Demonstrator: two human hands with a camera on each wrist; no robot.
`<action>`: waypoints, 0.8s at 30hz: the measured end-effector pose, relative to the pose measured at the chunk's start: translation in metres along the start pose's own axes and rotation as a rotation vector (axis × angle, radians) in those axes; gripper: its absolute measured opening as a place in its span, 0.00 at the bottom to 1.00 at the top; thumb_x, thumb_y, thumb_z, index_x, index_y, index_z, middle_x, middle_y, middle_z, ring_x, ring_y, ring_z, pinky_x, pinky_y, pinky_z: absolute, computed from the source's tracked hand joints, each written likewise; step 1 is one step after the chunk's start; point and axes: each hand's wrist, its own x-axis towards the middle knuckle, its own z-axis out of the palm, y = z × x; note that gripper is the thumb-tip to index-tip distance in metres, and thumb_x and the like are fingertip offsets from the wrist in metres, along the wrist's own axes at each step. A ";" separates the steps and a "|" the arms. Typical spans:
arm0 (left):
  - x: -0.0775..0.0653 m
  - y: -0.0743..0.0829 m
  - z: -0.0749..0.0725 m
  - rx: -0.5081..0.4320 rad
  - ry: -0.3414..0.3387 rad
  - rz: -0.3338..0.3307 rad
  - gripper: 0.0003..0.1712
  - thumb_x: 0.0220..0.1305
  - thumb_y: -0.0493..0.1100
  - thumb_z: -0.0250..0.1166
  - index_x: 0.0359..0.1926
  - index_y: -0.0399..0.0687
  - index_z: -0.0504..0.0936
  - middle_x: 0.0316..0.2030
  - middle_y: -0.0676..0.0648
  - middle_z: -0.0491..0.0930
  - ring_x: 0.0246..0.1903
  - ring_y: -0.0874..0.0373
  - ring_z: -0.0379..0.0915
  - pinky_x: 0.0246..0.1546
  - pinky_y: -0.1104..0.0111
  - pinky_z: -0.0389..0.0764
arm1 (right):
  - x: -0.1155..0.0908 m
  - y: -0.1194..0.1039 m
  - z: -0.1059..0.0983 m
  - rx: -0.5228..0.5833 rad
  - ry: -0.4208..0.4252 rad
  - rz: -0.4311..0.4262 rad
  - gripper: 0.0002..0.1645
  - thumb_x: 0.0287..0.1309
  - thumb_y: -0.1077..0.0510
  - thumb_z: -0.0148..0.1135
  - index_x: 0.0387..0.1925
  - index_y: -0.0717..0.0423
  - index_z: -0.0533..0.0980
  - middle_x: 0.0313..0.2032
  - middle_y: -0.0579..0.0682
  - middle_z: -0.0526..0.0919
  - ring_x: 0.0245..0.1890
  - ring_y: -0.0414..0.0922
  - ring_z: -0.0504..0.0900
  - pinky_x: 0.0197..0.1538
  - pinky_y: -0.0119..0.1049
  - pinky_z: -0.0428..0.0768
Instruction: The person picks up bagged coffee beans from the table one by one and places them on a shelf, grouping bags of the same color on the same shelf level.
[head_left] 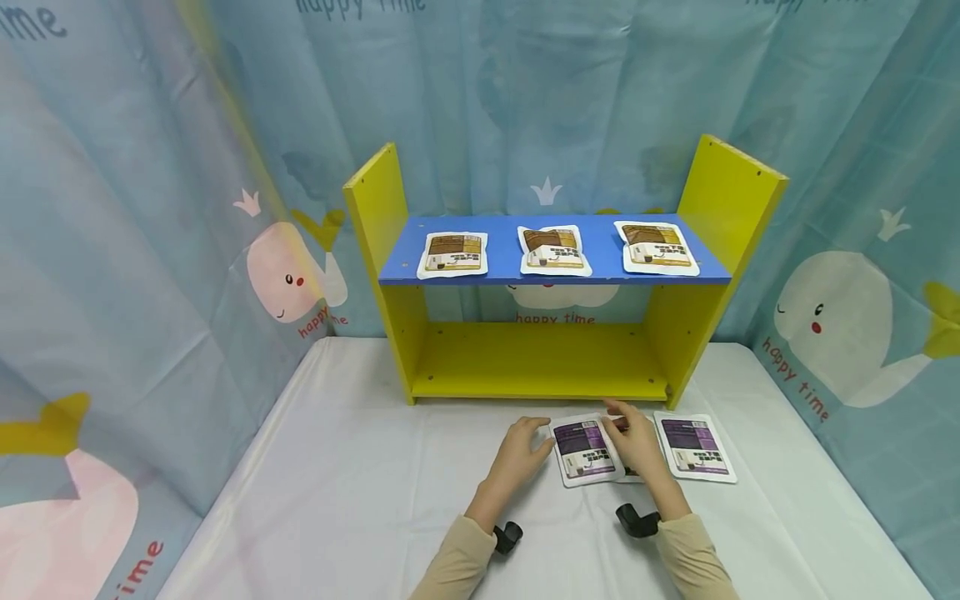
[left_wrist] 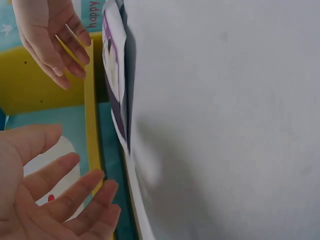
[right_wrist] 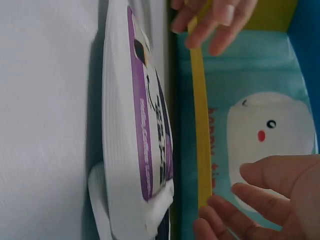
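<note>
Packet is lying on the cloth, overlapping a second packet — likely what is propping its edge. Left hand and right hand are flanking it — apart, fingers loose, gripping nothing, presumably spaced to its width.

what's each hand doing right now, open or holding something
Left hand: open, holding nothing, near the leftmost purple-labelled packet.
Right hand: open, holding nothing, by that packet's right edge.
</note>
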 end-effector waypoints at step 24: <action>-0.010 0.011 0.016 0.090 -0.059 0.005 0.20 0.59 0.45 0.63 0.51 0.41 0.79 0.46 0.41 0.81 0.42 0.48 0.74 0.46 0.60 0.77 | -0.006 0.013 -0.023 -0.040 -0.347 0.122 0.23 0.53 0.63 0.63 0.51 0.70 0.73 0.28 0.49 0.77 0.27 0.41 0.74 0.27 0.28 0.72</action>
